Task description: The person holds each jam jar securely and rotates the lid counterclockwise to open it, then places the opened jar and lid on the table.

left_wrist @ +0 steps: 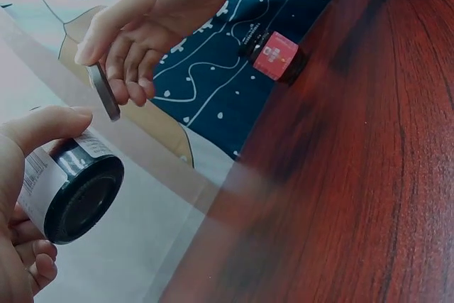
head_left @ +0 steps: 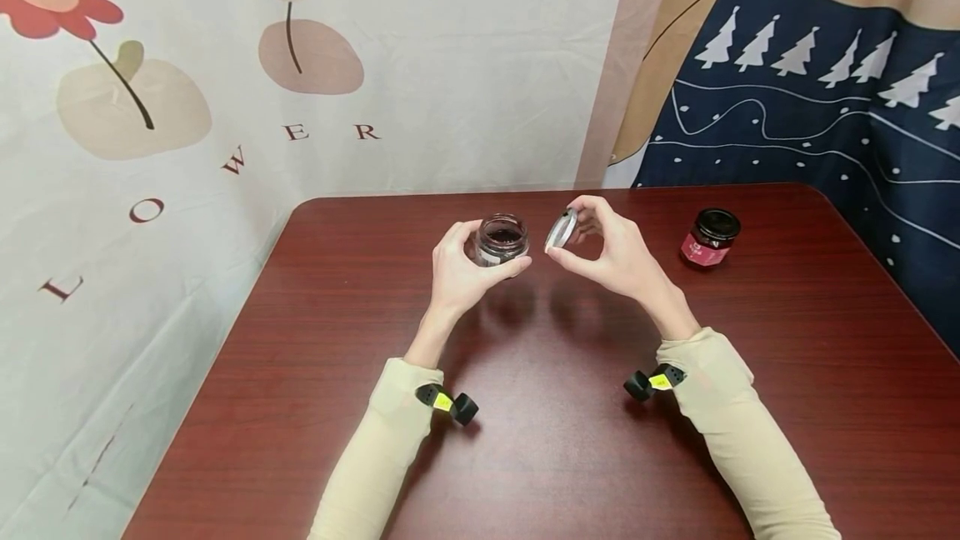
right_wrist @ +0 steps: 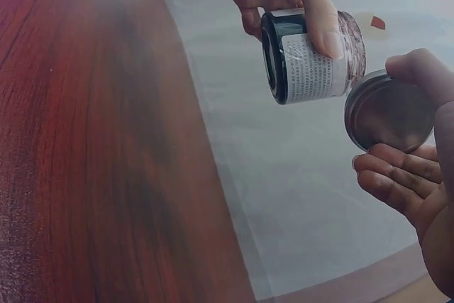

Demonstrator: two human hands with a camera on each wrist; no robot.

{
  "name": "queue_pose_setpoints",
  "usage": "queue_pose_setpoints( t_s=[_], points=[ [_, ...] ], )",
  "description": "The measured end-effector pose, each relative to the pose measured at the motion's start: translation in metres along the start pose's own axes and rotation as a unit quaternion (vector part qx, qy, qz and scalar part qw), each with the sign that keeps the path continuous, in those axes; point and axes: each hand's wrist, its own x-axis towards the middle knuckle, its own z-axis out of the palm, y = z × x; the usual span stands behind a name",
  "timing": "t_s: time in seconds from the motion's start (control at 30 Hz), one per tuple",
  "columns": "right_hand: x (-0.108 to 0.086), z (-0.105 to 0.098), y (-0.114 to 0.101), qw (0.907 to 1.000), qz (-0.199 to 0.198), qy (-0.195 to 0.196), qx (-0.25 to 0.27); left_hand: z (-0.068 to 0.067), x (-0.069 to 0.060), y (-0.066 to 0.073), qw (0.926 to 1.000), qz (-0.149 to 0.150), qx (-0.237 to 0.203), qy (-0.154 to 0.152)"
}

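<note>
A small, round glass screw-top jar [head_left: 501, 255] sits in the grip of the left hand [head_left: 463, 275], between thumb and fingers, about upright and raised, its open mouth upward. The glass looks dark toward the base and clearer at the threaded neck, with dark contents inside; a white printed label [right_wrist: 312, 70] runs under the thumb. Its round metal lid [head_left: 562, 230] is off, pinched at the rim by the right hand [head_left: 621, 252], tilted on edge, silvery inner face toward the jar, near but apart.
</note>
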Motion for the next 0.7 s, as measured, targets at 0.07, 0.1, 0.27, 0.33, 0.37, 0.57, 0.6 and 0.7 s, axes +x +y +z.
queue_pose_setpoints(
  t_s=[0.07, 0.1, 0.27, 0.33, 0.37, 0.57, 0.6, 0.7],
  points=[
    [0.000, 0.001, 0.001, 1.0000, 0.002, -0.002, 0.001, 0.000, 0.000, -0.001, 1.0000, -0.002, 0.003, -0.001],
    [0.000, 0.001, 0.001, 1.0000, 0.004, -0.003, 0.001, 0.000, 0.000, -0.002, 1.0000, -0.004, 0.004, -0.001],
    [-0.001, 0.004, 0.004, 0.9998, 0.015, -0.012, 0.003, 0.000, 0.000, -0.005, 0.9998, -0.016, 0.009, -0.004],
    [-0.002, 0.005, 0.005, 0.9997, 0.019, -0.016, 0.003, 0.000, -0.001, -0.007, 0.9997, -0.020, 0.011, -0.004],
    [-0.002, 0.005, 0.006, 0.9996, 0.021, -0.017, 0.003, 0.000, -0.001, -0.007, 0.9997, -0.023, 0.012, -0.005],
    [-0.004, 0.008, 0.010, 0.9992, 0.029, -0.026, 0.003, 0.001, -0.001, -0.012, 0.9992, -0.037, 0.016, -0.004],
    [-0.004, 0.009, 0.010, 0.9991, 0.030, -0.028, 0.005, 0.001, -0.001, -0.012, 0.9991, -0.039, 0.017, -0.004],
    [-0.005, 0.011, 0.012, 0.9989, 0.033, -0.031, 0.005, 0.001, -0.001, -0.014, 0.9987, -0.047, 0.020, -0.008]
  ],
)
